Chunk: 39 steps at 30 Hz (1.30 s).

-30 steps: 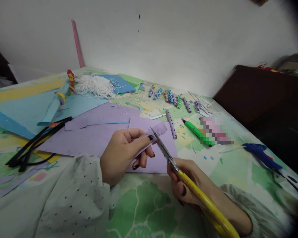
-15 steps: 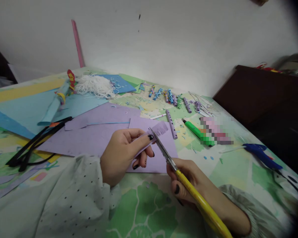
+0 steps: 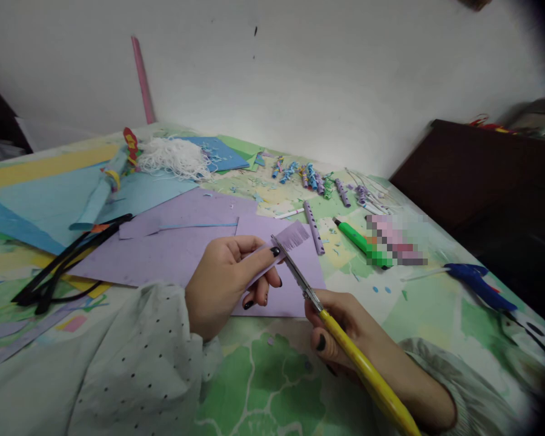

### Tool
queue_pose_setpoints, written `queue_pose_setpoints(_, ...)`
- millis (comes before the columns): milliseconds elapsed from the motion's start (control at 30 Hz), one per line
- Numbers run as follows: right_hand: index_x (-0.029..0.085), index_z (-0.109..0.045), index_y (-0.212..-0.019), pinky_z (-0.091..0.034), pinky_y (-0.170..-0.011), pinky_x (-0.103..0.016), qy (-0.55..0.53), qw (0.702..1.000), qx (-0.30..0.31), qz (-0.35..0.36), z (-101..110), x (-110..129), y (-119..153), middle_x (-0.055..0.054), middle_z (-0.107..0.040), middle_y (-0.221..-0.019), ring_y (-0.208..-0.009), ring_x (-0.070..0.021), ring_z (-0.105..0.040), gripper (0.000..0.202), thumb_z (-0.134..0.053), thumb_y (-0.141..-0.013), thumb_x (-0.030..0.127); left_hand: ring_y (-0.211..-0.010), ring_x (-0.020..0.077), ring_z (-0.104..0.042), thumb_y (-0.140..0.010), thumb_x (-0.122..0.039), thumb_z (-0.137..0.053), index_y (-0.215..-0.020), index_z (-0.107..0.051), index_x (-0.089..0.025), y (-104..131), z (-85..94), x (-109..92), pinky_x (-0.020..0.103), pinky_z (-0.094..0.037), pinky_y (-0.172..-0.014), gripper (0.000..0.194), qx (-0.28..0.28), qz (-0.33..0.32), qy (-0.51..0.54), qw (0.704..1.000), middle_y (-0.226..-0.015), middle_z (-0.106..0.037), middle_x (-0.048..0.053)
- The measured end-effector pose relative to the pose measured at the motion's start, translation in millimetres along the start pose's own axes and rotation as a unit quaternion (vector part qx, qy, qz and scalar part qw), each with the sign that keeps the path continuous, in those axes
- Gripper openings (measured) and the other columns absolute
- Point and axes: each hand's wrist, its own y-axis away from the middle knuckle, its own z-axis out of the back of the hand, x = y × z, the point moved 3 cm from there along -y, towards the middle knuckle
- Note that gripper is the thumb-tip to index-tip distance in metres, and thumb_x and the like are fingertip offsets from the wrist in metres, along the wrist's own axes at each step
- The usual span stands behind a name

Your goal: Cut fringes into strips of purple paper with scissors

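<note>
- Reference: clock positions are read from the strip [image 3: 294, 234], with 12 o'clock pointing away from the person.
- Work location: the strip is purple, held above the purple sheet [image 3: 290, 303] on the table [image 3: 236, 363]. Its free end carries a row of narrow slits, open toward 5 o'clock.
- Left hand [image 3: 222, 281], 8 o'clock: thumb and fingers [image 3: 261, 261] are clamped on the strip, with the thumb on top just beside the blades.
- Right hand [image 3: 345, 327], 5 o'clock: fingers are closed around the yellow handles of the scissors [image 3: 352, 351].
- Scissors: the blades point toward 11 o'clock and lie across the strip between the thumbnail and the slits. They appear nearly closed; the depth of the present cut cannot be told.
- Step in hand (judgement): slitting the edge of the strip, one narrow cut beside the last.
- Next move (judgement): calls for opening the blades, shifting them slightly toward the uncut part and closing short of the far edge. The left thumb needs to clear the blade line while holding the strip flat.
- Caution (judgement): a cut run too deep could sever the strip; the thumb's nearness to the blades leaves little margin.
- Adjacent items: the purple tube [image 3: 313, 227] and, farther out, the green cutter [image 3: 358, 242] lie toward 3 o'clock. Curled rolls [image 3: 312, 178] lie between 12 and 1 o'clock; white string [image 3: 175, 157] is heaped at 10 o'clock.
</note>
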Motion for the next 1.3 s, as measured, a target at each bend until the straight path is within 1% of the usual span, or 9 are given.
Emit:
queue_pose_setpoints(100,0.02,-0.04,-0.073,-0.019,-0.039,-0.018,-0.025,1.0,0.016,0.01,-0.7,3.8,0.6,0.009,-0.03,-0.057,-0.044,-0.0039,-0.027,0.044,-0.066,-0.082,0.054,-0.029,0.0011,-0.046,-0.078,-0.018,-0.067,-0.055,-0.062,-0.011,-0.5,-1.6,-0.5,0.007,-0.028,-0.028,0.025,0.005,0.005,0.003,1.0,-0.048,-0.063,-0.001)
queue_pose_setpoints(233,0.02,-0.038,-0.074,-0.016,-0.039,-0.018,-0.023,0.999,0.033,0.019,1.2,4.9,2.2,0.009,-0.027,-0.059,-0.043,-0.003,-0.022,0.044,-0.065,-0.084,0.053,-0.029,0.0012,-0.046,-0.079,-0.018,-0.066,-0.055,-0.062,-0.012,-0.1,-3.8,-1.2,0.007,-0.028,-0.028,0.026,0.008,0.009,0.01,1.0,-0.048,-0.063,-0.002)
queue_pose_setpoints(367,0.02,-0.038,-0.076,-0.015,-0.038,-0.018,-0.017,0.999,0.04,0.012,2.1,4.0,3.6,0.009,-0.026,-0.06,-0.044,-0.0036,-0.023,0.044,-0.066,-0.083,0.053,-0.029,0.0013,-0.046,-0.081,-0.018,-0.064,-0.055,-0.062,-0.012,1.4,-4.0,-2.4,0.007,-0.029,-0.028,0.027,0.009,0.009,0.007,1.0,-0.048,-0.062,-0.002)
queue_pose_setpoints(467,0.02,-0.038,-0.076,-0.017,-0.038,-0.018,-0.013,0.999,0.039,0.002,1.6,5.8,3.6,0.009,-0.027,-0.06,-0.046,-0.0046,-0.026,0.044,-0.066,-0.082,0.054,-0.029,0.0012,-0.046,-0.083,-0.018,-0.061,-0.054,-0.062,-0.011,2.1,-3.3,-3.5,0.007,-0.029,-0.028,0.029,0.005,0.01,0.003,1.0,-0.047,-0.062,-0.002)
queue_pose_setpoints(667,0.02,-0.042,-0.077,-0.021,-0.04,-0.019,-0.014,0.999,0.034,0.006,-0.4,11.3,1.0,0.008,-0.035,-0.061,-0.047,-0.0053,-0.029,0.04,-0.065,-0.084,0.052,-0.03,0.0016,-0.046,-0.079,-0.017,-0.066,-0.054,-0.062,-0.012,2.2,-3.6,-4.2,0.008,-0.028,-0.028,0.025,0.003,0.008,0.0,1.0,-0.047,-0.061,-0.002)
queue_pose_setpoints(800,0.02,-0.041,-0.073,-0.021,-0.041,-0.019,-0.006,1.0,0.016,-0.002,0.1,6.7,-0.3,0.008,-0.033,-0.059,-0.046,-0.0052,-0.028,0.042,-0.066,-0.083,0.051,-0.03,0.0014,-0.045,-0.079,-0.019,-0.066,-0.054,-0.061,-0.012,1.2,-3.7,-3.3,0.008,-0.028,-0.029,0.027,0.001,0.009,-0.009,1.0,-0.047,-0.061,-0.002)
queue_pose_setpoints(933,0.019,-0.043,-0.072,-0.022,-0.041,-0.019,0.005,1.0,0.007,-0.007,1.6,0.1,-0.2,0.009,-0.034,-0.057,-0.045,-0.0058,-0.032,0.041,-0.066,-0.082,0.052,-0.031,0.0017,-0.045,-0.078,-0.018,-0.066,-0.053,-0.061,-0.012,0.4,-2.3,-2.2,0.009,-0.027,-0.029,0.027,-0.005,0.014,-0.013,1.0,-0.047,-0.061,-0.002)
queue_pose_setpoints(1100,0.019,-0.044,-0.073,-0.023,-0.041,-0.019,0.035,0.999,-0.002,-0.003,2.6,-0.7,-0.2,0.008,-0.034,-0.058,-0.046,-0.0059,-0.033,0.042,-0.065,-0.082,0.054,-0.029,0.0015,-0.042,-0.079,-0.017,-0.064,-0.051,-0.06,-0.012,1.6,-2.1,-1.3,0.009,-0.026,-0.029,0.029,-0.004,0.021,-0.017,1.0,-0.039,-0.054,-0.004)
queue_pose_setpoints(1300,0.019,-0.042,-0.073,-0.024,-0.041,-0.019,0.048,0.999,-0.005,-0.008,2.2,-0.4,-0.4,0.008,-0.033,-0.058,-0.046,-0.0064,-0.033,0.044,-0.063,-0.083,0.056,-0.03,0.002,-0.043,-0.079,-0.017,-0.064,-0.052,-0.06,-0.012,0.7,-2.0,-0.7,0.01,-0.026,-0.03,0.027,-0.004,0.017,-0.024,1.0,-0.043,-0.057,-0.003)
